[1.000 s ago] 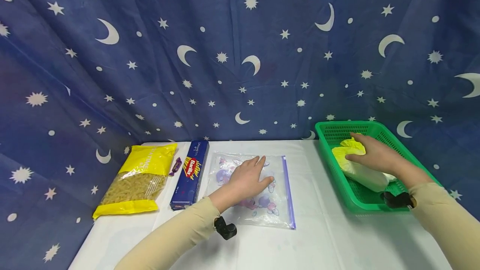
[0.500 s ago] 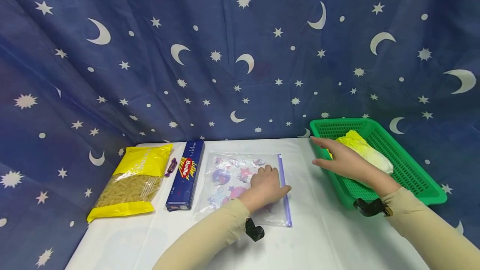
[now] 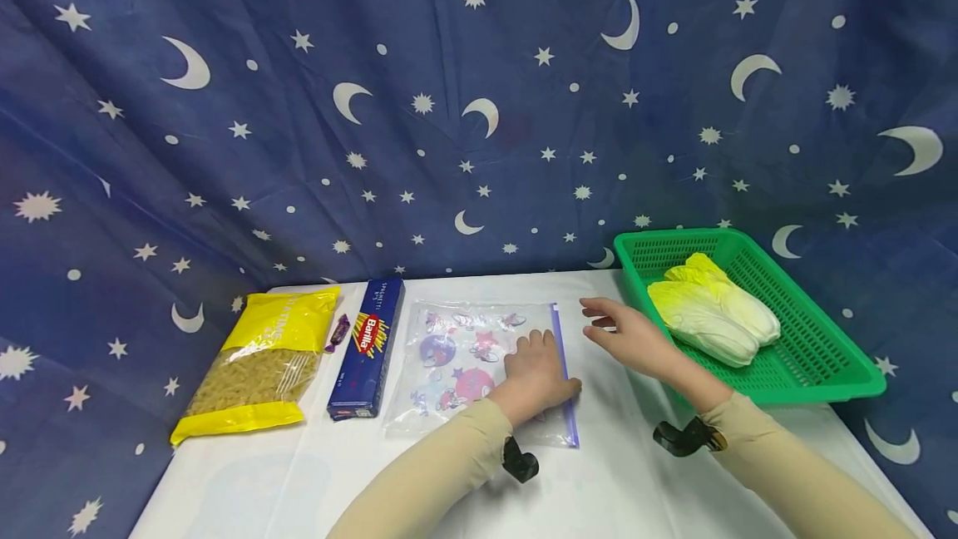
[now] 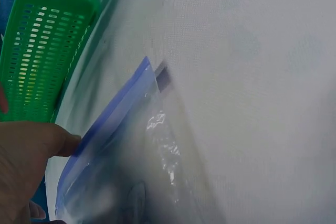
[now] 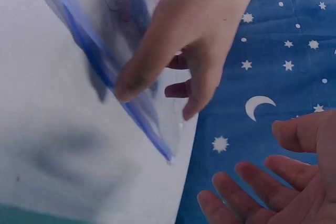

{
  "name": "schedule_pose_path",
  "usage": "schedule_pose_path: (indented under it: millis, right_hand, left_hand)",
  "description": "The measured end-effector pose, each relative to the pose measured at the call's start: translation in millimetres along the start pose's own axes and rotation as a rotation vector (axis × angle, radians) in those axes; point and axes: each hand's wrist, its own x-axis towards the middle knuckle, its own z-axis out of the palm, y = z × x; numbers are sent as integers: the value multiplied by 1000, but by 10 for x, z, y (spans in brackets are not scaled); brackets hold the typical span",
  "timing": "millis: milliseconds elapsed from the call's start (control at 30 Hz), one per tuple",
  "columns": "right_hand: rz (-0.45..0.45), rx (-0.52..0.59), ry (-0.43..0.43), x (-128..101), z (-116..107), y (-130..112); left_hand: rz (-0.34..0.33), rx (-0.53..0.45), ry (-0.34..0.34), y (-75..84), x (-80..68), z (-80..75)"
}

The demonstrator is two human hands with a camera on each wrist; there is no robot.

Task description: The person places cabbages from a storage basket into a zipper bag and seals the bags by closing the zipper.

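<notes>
A clear zip bag (image 3: 434, 389) with a purple zip strip and pink and purple prints lies flat on the white table. My left hand (image 3: 537, 373) rests on its right part. In the right wrist view the left thumb touches the zip strip (image 5: 144, 129), with a gap between thumb and fingers. Between the bag and the green basket (image 3: 838, 389), my right hand (image 3: 632, 341) hovers with loosely bent fingers, holding nothing. Two napa cabbages, a front one (image 3: 699, 324) and a rear one (image 3: 748, 310), lie side by side in the basket.
Left of the bag lies a blue spaghetti box (image 3: 367, 356). Beside it are a purple wrapped candy (image 3: 338, 333) and a yellow pasta bag (image 3: 258, 360). A dark blue curtain (image 3: 419, 148) with moons and stars hangs behind the white table (image 3: 404, 481).
My right hand has come off the cabbages and moved left out of the basket, towards the zip bag. My left hand has slid right across the bag to its zip strip.
</notes>
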Motion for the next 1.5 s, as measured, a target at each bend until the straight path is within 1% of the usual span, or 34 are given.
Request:
schedule_pose_path:
  millis: [167, 300, 400, 533, 600, 667, 767, 900, 1133, 1233, 1400, 1500]
  right_hand:
    - [43, 44, 1, 59, 104, 70]
    - [58, 90, 13, 112, 185, 143]
    - [78, 116, 15, 156, 261, 210]
    - [119, 126, -5, 209, 378, 289]
    - [145, 147, -22, 235, 440, 307]
    - [173, 191, -31, 258, 499, 308]
    - [200, 247, -36, 289, 593, 303]
    - [219, 269, -36, 310, 712, 292]
    - [270, 332, -14, 299, 841, 272]
    - [276, 349, 11, 298, 865, 268]
    - [255, 344, 40, 301, 890, 241]
    - [240, 330, 43, 307, 898, 200]
  left_hand:
    - [-27, -89, -38, -84, -2, -29]
    - [-43, -243, -44, -187, 3, -77]
    - [-22, -365, -38, -282, -18, -123]
    - [30, -490, -47, -404, -46, -154]
    - [48, -541, -53, -452, -55, -156]
    - [56, -571, -51, -490, -65, -150]
    - [61, -603, -27, -536, -72, -126]
    - [73, -633, 6, -577, -83, -93]
    - [103, -673, 7, -636, -75, -71]
    - [124, -665, 12, -645, -50, -79]
    - [153, -594, -30, -660, -64, -138]
    - [170, -570, -59, -686, -66, -148]
